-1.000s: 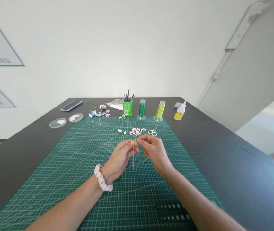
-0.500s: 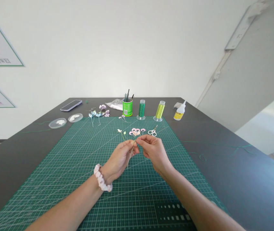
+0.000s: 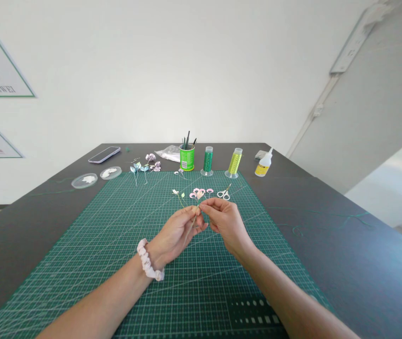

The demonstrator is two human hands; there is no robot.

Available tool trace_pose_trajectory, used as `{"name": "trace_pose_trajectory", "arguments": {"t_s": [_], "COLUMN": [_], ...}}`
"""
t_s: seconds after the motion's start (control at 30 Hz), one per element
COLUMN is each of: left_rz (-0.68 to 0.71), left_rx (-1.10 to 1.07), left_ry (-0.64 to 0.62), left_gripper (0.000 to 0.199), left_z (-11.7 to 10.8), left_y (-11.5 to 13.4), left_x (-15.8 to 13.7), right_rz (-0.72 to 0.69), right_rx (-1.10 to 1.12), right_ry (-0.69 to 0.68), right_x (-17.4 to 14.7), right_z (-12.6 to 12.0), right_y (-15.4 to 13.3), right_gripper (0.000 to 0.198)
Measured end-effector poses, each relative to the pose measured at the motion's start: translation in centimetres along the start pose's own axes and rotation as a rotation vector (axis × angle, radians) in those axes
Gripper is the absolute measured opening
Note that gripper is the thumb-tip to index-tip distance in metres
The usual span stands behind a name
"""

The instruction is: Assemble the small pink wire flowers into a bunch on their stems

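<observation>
My left hand (image 3: 179, 228) pinches the thin stem of a small pale pink flower (image 3: 200, 194) between thumb and forefinger, and the stem's lower end runs down across the palm. My right hand (image 3: 224, 216) is closed at the same spot, thumb and forefinger together against the stem just under the bloom; any thread between them is too fine to make out. Just beyond my fingertips several pink petal loops on wires (image 3: 209, 191) lie on the green cutting mat (image 3: 133, 259). A cream bud on a stem (image 3: 176, 192) and white-handled scissors (image 3: 223, 194) lie to either side.
Along the back stand a green can of tools (image 3: 187, 157), a dark green thread spool (image 3: 208, 161), a yellow-green spool (image 3: 235, 163) and a glue bottle (image 3: 263, 164). At left are blue flowers (image 3: 140, 168), two shallow dishes (image 3: 85, 181) and a phone (image 3: 104, 155).
The flower has turned a little in my fingers. My left hand's lower fingers have opened out slightly, and the stem's lower end shows more across the palm. My right hand has barely moved.
</observation>
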State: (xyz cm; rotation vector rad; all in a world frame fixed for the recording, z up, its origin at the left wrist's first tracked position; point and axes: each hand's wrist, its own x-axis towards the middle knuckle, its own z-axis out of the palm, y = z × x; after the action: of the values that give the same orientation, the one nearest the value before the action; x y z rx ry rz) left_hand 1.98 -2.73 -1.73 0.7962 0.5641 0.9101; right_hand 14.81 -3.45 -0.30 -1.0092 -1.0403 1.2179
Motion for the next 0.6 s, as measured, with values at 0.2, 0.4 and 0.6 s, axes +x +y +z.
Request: {"name": "trace_pose_trajectory", "arguments": {"t_s": [0.2,0.4,0.6], "left_rz": [-0.041,-0.049,-0.027], "left_rx": [-0.039,-0.079,-0.083], "left_ry": [-0.039,-0.099,-0.143], "left_gripper": [0.028,0.028,0.028], "left_z": [-0.02,0.00,-0.17], "left_y": [0.00,0.02,-0.15], "left_x": [0.11,0.14,0.18], "right_rz": [0.027,0.066,0.086], "right_rx": [0.036,0.065,0.105], "right_ry": [-0.012,-0.012,-0.026], "right_x": [-0.09,-0.21,-0.28], "right_z": [-0.01,-0.13,-0.14], "right_y": [-0.09,-0.06,-0.22], "right_gripper": [0.015,0.021,0.023]}}
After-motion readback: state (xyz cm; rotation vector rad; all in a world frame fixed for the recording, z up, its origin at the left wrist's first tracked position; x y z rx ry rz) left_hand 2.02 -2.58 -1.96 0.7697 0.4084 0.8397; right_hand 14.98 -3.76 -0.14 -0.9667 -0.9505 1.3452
